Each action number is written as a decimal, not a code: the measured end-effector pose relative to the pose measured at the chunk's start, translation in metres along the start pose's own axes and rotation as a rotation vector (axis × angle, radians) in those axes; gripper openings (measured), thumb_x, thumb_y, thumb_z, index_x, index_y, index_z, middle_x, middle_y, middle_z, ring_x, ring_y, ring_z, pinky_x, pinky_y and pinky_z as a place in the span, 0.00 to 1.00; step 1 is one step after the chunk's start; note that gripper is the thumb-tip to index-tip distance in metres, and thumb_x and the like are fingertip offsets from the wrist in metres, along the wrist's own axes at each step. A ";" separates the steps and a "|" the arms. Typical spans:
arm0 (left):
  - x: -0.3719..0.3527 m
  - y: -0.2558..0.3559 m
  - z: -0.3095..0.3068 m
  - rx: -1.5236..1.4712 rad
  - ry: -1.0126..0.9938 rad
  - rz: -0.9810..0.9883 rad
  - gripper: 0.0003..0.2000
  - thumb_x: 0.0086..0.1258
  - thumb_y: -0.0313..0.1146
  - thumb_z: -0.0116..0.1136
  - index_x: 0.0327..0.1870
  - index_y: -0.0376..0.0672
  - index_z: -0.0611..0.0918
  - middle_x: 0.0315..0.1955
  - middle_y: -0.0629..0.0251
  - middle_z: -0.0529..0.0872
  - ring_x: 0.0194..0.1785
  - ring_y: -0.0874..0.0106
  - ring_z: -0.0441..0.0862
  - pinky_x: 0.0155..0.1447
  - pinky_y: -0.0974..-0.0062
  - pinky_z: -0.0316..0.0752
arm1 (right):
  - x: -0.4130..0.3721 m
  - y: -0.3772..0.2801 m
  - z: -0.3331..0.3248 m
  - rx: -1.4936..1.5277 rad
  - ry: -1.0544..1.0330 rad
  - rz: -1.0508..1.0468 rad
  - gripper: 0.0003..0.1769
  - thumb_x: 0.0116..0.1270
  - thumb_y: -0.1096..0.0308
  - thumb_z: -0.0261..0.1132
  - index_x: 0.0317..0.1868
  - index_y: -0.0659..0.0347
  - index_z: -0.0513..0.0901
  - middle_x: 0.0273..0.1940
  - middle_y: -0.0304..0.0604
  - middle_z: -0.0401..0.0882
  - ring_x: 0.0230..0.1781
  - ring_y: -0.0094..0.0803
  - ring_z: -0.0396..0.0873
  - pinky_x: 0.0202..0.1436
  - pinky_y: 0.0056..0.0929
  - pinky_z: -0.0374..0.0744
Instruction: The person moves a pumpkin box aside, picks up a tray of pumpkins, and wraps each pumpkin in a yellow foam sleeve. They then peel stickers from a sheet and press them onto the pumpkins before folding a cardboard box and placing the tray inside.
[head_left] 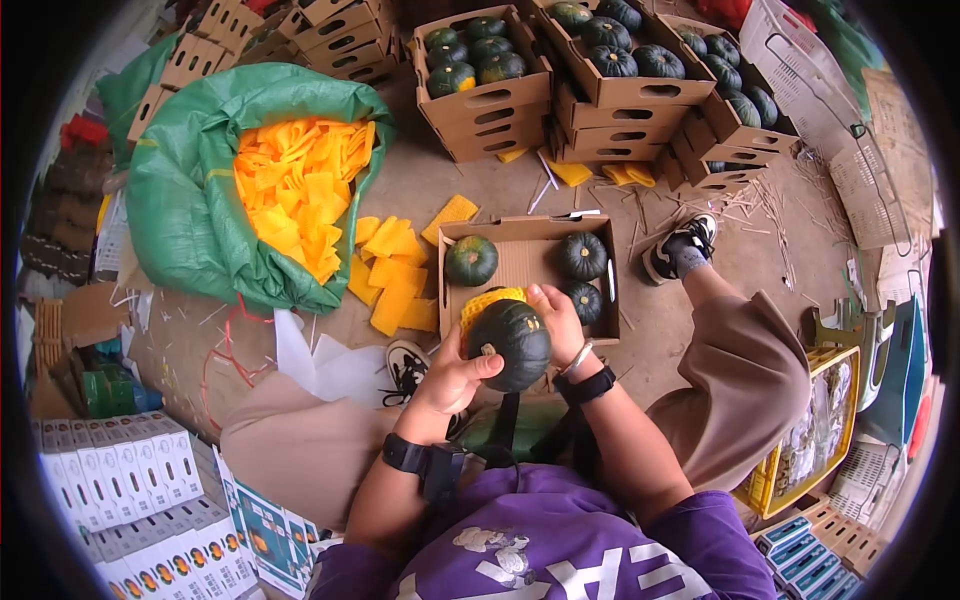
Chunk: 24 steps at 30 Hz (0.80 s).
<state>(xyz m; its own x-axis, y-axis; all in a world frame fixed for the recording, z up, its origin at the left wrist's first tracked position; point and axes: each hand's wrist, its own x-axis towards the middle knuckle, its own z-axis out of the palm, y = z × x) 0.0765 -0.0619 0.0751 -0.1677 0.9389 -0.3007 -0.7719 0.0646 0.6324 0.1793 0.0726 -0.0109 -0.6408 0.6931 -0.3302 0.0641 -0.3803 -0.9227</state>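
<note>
A dark green squash (512, 345) is held in front of my chest, over the near edge of an open cardboard box (515, 240). My left hand (458, 375) grips its left side, thumb across the front near the stem. My right hand (560, 322) is at its upper right, fingers on a yellow foam net (487, 300) that shows behind the squash's top. Inside the box, one squash (471, 261) sits at the left, another (583, 256) at the upper right and a third (582, 302) below that one, partly behind my right hand.
A green sack (180, 215) of yellow foam nets (300, 190) stands at the left, with loose nets (400, 285) beside it. Stacked cartons of squash (630, 90) stand at the back. White boxes (120, 475) lie lower left, a yellow crate (815, 430) at the right.
</note>
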 end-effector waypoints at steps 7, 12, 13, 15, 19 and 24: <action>0.008 -0.018 -0.018 0.490 0.312 0.313 0.40 0.51 0.30 0.75 0.64 0.35 0.62 0.55 0.58 0.74 0.58 0.68 0.72 0.64 0.70 0.66 | -0.035 -0.027 0.004 -0.133 0.058 -0.271 0.13 0.68 0.69 0.60 0.52 0.63 0.79 0.39 0.44 0.82 0.35 0.37 0.79 0.39 0.33 0.76; 0.011 -0.028 -0.017 0.525 0.279 0.244 0.43 0.50 0.32 0.75 0.65 0.36 0.60 0.58 0.56 0.70 0.62 0.65 0.69 0.66 0.67 0.64 | -0.033 -0.032 -0.002 0.847 -0.267 0.294 0.23 0.73 0.58 0.52 0.64 0.58 0.70 0.53 0.42 0.78 0.53 0.34 0.77 0.60 0.34 0.74; 0.016 -0.032 -0.016 0.591 0.249 0.192 0.45 0.48 0.35 0.76 0.66 0.37 0.60 0.61 0.54 0.67 0.65 0.62 0.66 0.67 0.64 0.63 | -0.028 -0.019 -0.002 1.026 -0.312 0.360 0.25 0.74 0.54 0.48 0.64 0.59 0.68 0.54 0.44 0.77 0.53 0.36 0.78 0.60 0.37 0.74; 0.021 -0.027 -0.007 1.099 0.307 0.217 0.47 0.45 0.38 0.77 0.67 0.39 0.59 0.64 0.51 0.62 0.67 0.57 0.62 0.68 0.61 0.62 | -0.017 0.002 -0.011 1.024 -0.304 0.395 0.23 0.75 0.53 0.46 0.60 0.59 0.71 0.54 0.44 0.77 0.53 0.36 0.78 0.60 0.38 0.75; 0.043 -0.029 0.009 1.743 0.066 0.329 0.50 0.37 0.44 0.76 0.68 0.53 0.63 0.66 0.52 0.58 0.66 0.45 0.59 0.66 0.51 0.63 | -0.008 0.006 -0.018 0.855 -0.269 0.362 0.24 0.76 0.53 0.44 0.62 0.60 0.69 0.54 0.43 0.76 0.53 0.33 0.76 0.59 0.35 0.75; 0.123 -0.060 -0.010 1.741 0.223 0.477 0.41 0.37 0.35 0.73 0.62 0.52 0.70 0.59 0.56 0.65 0.62 0.49 0.62 0.62 0.54 0.66 | 0.019 -0.010 -0.070 -0.550 0.234 -0.290 0.20 0.73 0.65 0.51 0.60 0.67 0.72 0.52 0.48 0.79 0.50 0.29 0.77 0.54 0.26 0.74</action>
<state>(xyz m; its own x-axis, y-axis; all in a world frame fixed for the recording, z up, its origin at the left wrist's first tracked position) 0.0959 0.0464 -0.0068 -0.3407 0.9322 0.1219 0.7864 0.2115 0.5804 0.2202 0.1326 -0.0218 -0.5122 0.8583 -0.0303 0.3344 0.1668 -0.9276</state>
